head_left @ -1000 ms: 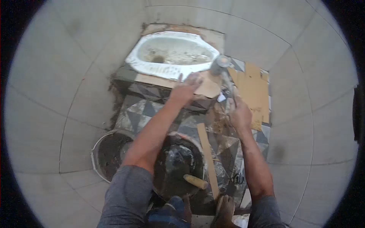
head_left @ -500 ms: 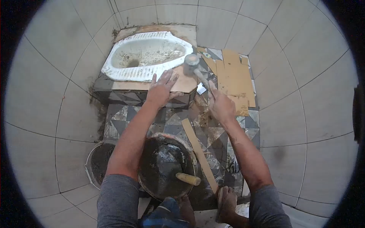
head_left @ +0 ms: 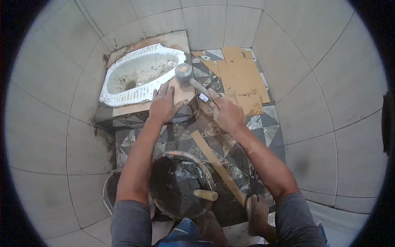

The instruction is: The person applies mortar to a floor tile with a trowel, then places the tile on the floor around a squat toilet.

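Note:
My right hand point(head_left: 228, 115) is wrapped round the handle of a mallet point(head_left: 184, 73), whose grey head is over the tiled ledge beside the toilet. My left hand point(head_left: 163, 103) lies flat with fingers spread on the beige tile point(head_left: 140, 106) at the ledge's front edge. Just behind its fingertips is a white squat toilet point(head_left: 142, 74), its bowl stained and speckled with dirt. Patterned tiles face the front of the ledge below my left hand.
A round tub point(head_left: 177, 185) of dark mortar, with a yellowish handle point(head_left: 205, 194) poking out, stands near my feet. Beside it lies a long cardboard strip point(head_left: 218, 166). Cardboard sheets point(head_left: 242, 78) cover patterned floor at the back right. A second bucket point(head_left: 110, 191) sits at left, and tiled walls surround everything.
The view has shifted, so the toilet and ledge sit further left. The mallet head is now lower over the ledge; my left hand stays flat on the tile.

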Available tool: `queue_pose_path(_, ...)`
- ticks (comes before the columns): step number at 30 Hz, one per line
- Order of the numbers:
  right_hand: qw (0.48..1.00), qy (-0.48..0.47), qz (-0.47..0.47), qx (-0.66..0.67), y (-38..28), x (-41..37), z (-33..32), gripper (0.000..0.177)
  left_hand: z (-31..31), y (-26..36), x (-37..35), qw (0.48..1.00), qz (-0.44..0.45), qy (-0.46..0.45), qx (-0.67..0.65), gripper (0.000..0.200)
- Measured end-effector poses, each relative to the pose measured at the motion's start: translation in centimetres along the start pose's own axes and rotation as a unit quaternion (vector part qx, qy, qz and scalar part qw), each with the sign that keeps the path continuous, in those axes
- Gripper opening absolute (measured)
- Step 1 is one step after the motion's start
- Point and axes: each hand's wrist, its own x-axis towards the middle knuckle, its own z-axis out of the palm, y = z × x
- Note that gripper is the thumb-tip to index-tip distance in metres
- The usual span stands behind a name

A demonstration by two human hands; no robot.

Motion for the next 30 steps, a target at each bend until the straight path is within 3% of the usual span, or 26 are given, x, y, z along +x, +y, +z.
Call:
queue_pose_path(3,0.997,0.065,-0.033,0.026,0.8,-0.1,1.1,0.053,0.6,1.3,0.5,1.0,-0.017,0.015,-0.001,0.088)
queue_pose_path(6,1.0,-0.007,0.001,0.015,0.2,0.6,0.4,0.053,1.5,1.4,0.3,0.999,-0.017,0.04,0.006,0.089)
queue_pose_path(10,0.999,0.018,-0.011,0.03,0.1,0.4,1.6,0.053,2.1,1.4,0.5,0.997,-0.009,0.076,0.02,0.091)
queue_pose_path(16,0.999,-0.017,-0.005,0.048,-1.1,-0.2,2.0,0.051,1.1,2.0,0.6,0.999,-0.022,0.03,0.015,0.092)
queue_pose_path(18,0.997,0.019,-0.019,0.075,-1.1,0.2,2.5,0.049,1.2,1.9,0.6,0.999,-0.021,0.031,0.02,0.093)
queue_pose_path(30,0.993,0.03,-0.012,0.109,-1.7,1.7,2.4,0.034,0.6,2.7,0.8,0.999,-0.043,0.023,0.018,0.102)
